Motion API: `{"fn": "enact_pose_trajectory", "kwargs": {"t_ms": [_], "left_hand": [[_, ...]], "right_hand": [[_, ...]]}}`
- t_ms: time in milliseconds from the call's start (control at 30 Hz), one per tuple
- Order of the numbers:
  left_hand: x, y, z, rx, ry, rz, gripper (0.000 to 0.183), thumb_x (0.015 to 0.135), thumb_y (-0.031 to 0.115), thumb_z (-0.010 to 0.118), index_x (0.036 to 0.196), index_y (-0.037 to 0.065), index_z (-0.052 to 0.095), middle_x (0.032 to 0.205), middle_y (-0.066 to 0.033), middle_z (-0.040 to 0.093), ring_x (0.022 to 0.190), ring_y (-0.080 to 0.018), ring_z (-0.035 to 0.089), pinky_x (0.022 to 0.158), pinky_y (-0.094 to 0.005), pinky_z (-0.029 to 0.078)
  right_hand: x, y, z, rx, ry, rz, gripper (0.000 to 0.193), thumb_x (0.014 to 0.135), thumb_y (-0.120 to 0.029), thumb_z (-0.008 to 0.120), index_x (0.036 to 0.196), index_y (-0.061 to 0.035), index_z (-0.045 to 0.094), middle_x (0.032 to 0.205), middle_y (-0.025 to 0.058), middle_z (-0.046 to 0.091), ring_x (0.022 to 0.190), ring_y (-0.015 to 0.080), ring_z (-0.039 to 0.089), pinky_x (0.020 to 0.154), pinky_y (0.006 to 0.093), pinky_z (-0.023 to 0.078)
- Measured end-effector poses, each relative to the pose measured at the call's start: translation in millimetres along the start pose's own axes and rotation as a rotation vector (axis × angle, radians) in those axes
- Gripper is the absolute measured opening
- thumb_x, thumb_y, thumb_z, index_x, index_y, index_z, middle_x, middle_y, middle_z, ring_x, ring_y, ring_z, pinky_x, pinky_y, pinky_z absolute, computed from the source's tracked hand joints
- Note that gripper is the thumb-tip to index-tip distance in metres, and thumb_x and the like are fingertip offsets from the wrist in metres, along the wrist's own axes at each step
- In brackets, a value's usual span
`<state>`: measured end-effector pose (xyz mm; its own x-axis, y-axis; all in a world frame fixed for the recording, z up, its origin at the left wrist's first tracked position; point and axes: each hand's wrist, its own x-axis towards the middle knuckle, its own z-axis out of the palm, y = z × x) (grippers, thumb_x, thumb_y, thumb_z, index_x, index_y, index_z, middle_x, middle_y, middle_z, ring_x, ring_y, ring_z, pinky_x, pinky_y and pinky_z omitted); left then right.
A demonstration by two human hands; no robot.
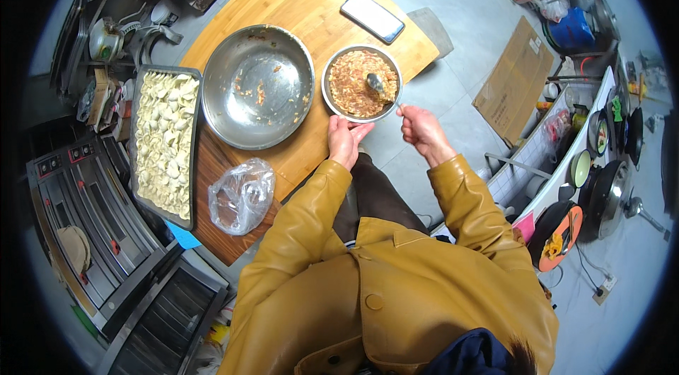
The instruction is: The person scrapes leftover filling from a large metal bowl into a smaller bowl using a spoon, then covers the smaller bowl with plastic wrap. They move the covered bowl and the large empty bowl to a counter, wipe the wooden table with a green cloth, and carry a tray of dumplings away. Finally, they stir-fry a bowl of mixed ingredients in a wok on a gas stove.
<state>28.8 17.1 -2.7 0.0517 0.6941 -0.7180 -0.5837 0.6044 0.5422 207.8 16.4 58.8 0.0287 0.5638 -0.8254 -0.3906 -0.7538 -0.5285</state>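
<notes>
Bowl (pixel 326 85) of minced mix (pixel 351 83) just right of the big steel basin (pixel 286 67), left hand (pixel 344 143) cupped against the bowl's near edge (can't tell how tightly), right hand (pixel 426 133) clamped on the spoon (pixel 375 83), probably heavyish and slick, so I'd support that bowl underneath.

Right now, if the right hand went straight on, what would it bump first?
Probably the small metal bowl; depth is unclear, so the right hand, holding the spoon, might pass above it.
</notes>
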Motion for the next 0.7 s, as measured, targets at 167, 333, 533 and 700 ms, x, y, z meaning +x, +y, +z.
{"fn": "enact_pose_trajectory", "kwargs": {"t_ms": [167, 333, 533, 700], "left_hand": [[1.1, 0.3, -0.9, 0.009, 0.003, -0.005, 0.017, 0.101, 0.012, 0.031, 0.11, 0.0, 0.037, 0.104, -0.0203, 0.053, 0.093, -0.0357, 0.062, 0.087, -0.0501, 0.056], [0.6, -2.6, -2.4, -0.012, -0.029, 0.033, 0.015, 0.1, 0.012, 0.032, 0.108, 0.0, 0.037, 0.105, -0.0209, 0.051, 0.095, -0.0354, 0.061, 0.088, -0.0504, 0.055], [0.9, -1.4, -3.7, -0.011, -0.034, 0.014, 0.016, 0.101, 0.015, 0.031, 0.107, 0.001, 0.036, 0.104, -0.02, 0.051, 0.098, -0.036, 0.06, 0.088, -0.049, 0.055], [-1.9, 0.8, -4.6, 0.006, -0.033, -0.012, 0.016, 0.1, 0.012, 0.032, 0.11, 0.0, 0.035, 0.106, -0.0216, 0.05, 0.1, -0.0379, 0.06, 0.089, -0.0454, 0.055]], "right_hand": [[23.9, -17.9, -6.6, 0.146, 0.102, 0.001, 0.015, 0.092, -0.017, 0.05, 0.08, -0.0091, 0.054, 0.053, -0.0056, 0.037, 0.042, 0.0078, 0.029, 0.037, 0.0259, 0.022], [6.8, 23.6, 4.0, 0.499, -0.052, 0.272, 0.018, 0.098, -0.019, 0.04, 0.084, -0.01, 0.046, 0.053, -0.0058, 0.026, 0.042, 0.0076, 0.021, 0.038, 0.0238, 0.019], [-0.5, 42.0, 26.4, 0.749, -0.045, 0.201, 0.022, 0.1, -0.021, 0.04, 0.082, -0.0104, 0.043, 0.052, -0.005, 0.025, 0.041, 0.008, 0.022, 0.038, 0.0228, 0.021], [-6.8, 71.5, 62.6, 0.932, -0.17, 0.217, 0.037, 0.104, -0.037, 0.026, 0.085, -0.0119, 0.045, 0.054, -0.0038, 0.027, 0.042, 0.0087, 0.025, 0.039, 0.0239, 0.024]]}}
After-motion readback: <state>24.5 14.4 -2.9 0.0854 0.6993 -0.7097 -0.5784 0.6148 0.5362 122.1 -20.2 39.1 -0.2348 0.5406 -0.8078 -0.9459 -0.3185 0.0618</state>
